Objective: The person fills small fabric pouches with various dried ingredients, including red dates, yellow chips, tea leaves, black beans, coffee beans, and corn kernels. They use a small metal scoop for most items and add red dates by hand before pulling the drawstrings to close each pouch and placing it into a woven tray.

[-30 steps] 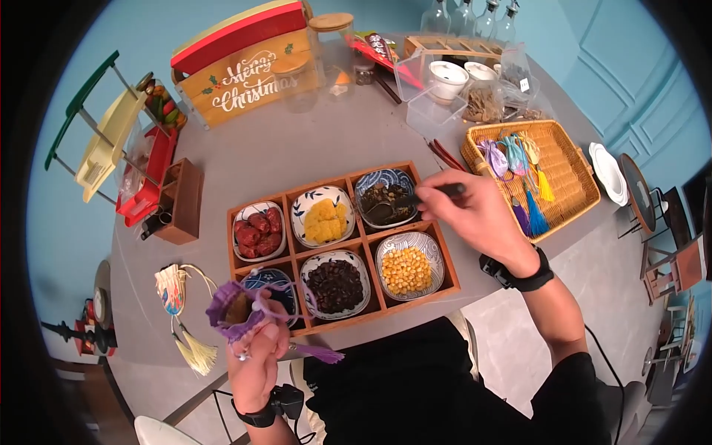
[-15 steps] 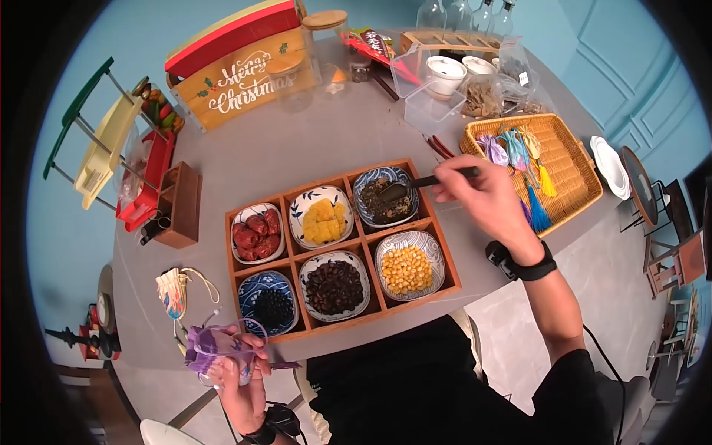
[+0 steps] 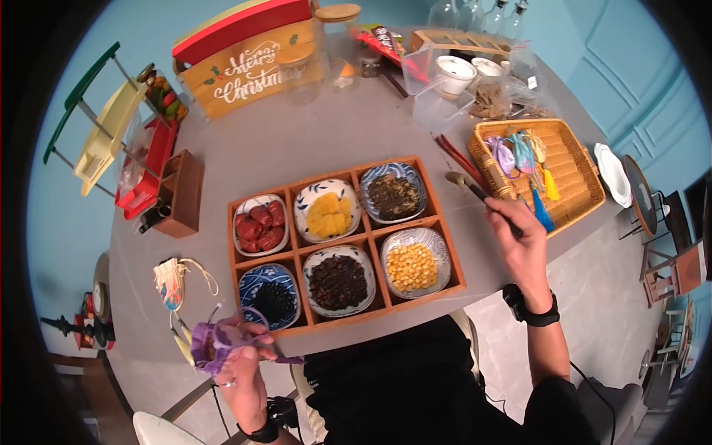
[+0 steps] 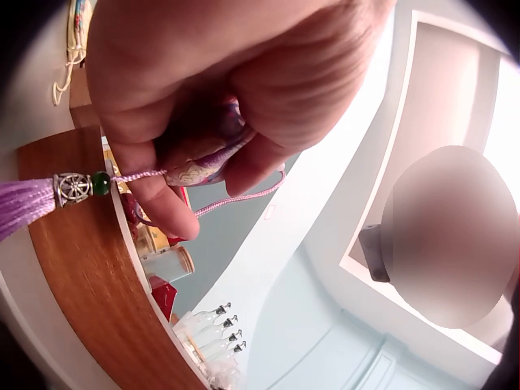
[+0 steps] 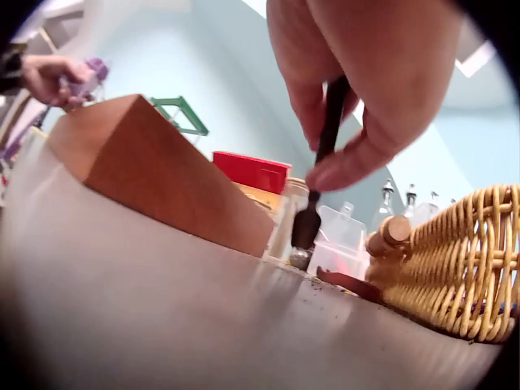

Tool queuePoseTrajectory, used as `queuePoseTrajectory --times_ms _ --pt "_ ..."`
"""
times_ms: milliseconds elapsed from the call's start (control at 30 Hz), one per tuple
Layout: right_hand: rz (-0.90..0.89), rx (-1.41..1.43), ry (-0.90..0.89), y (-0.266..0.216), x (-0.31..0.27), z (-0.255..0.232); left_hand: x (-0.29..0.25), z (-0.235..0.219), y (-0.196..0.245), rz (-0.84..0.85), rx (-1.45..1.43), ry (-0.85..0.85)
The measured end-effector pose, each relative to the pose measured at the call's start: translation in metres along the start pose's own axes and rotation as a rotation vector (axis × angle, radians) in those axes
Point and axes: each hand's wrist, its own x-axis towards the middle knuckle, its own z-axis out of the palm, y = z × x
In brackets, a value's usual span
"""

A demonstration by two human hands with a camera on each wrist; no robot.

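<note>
My left hand point(image 3: 243, 374) grips a purple drawstring pouch point(image 3: 210, 347) at the front left edge of the table, its mouth facing up. In the left wrist view the pouch's purple tassel point(image 4: 24, 207) hangs out past the fingers, below a green bead point(image 4: 101, 184). Between the wooden divided tray point(image 3: 348, 321) and the wicker basket point(image 3: 575, 216), my right hand point(image 3: 523, 241) pinches a dark spoon point(image 3: 475, 191) by its handle. Dishes in the tray hold dried herbs point(image 3: 394, 196), corn kernels point(image 3: 411, 267), red dates point(image 3: 261, 228), yellow pieces point(image 3: 328, 216), dark brown pieces point(image 3: 338, 282) and black beans point(image 3: 274, 302).
Small pouches point(image 3: 519, 152) with tassels lie in the basket. Dark red sticks point(image 3: 461, 159) lie beside it. A cream pouch point(image 3: 172, 285) rests at the left, near a wooden box point(image 3: 178, 196). Clear containers point(image 3: 443, 104) and a Christmas box point(image 3: 248, 70) stand at the back.
My right hand has drawn the spoon out of the herb dish and moved right, towards the basket. My left hand has carried the pouch left and down, off the black bean dish.
</note>
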Motion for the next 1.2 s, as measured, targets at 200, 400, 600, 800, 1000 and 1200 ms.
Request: queuePoseTrajectory --times_ms 200,400,600,800,1000,1200 --pt "-0.114 -0.319 -0.218 0.001 -0.018 0.008 0.004 0.022 0.001 -0.036 0.138 -0.036" --pt "-0.14 0.007 -0.241 -0.074 -0.058 0.005 0.008 0.065 -0.009 0.01 0.199 -0.092" --pt "-0.252 0.192 -0.397 -0.133 -0.059 0.072 0.015 0.093 -0.028 0.181 0.359 -0.087" --pt "0.072 0.51 -0.425 -0.118 -0.047 0.089 0.013 0.089 -0.026 0.223 0.475 -0.167" --pt "0.113 0.658 -0.598 -0.103 -0.025 0.075 0.013 0.075 0.001 -0.118 -0.332 -0.327" --pt "0.112 0.583 -0.614 -0.108 -0.022 0.069 0.024 0.089 -0.003 -0.075 -0.434 -0.236"
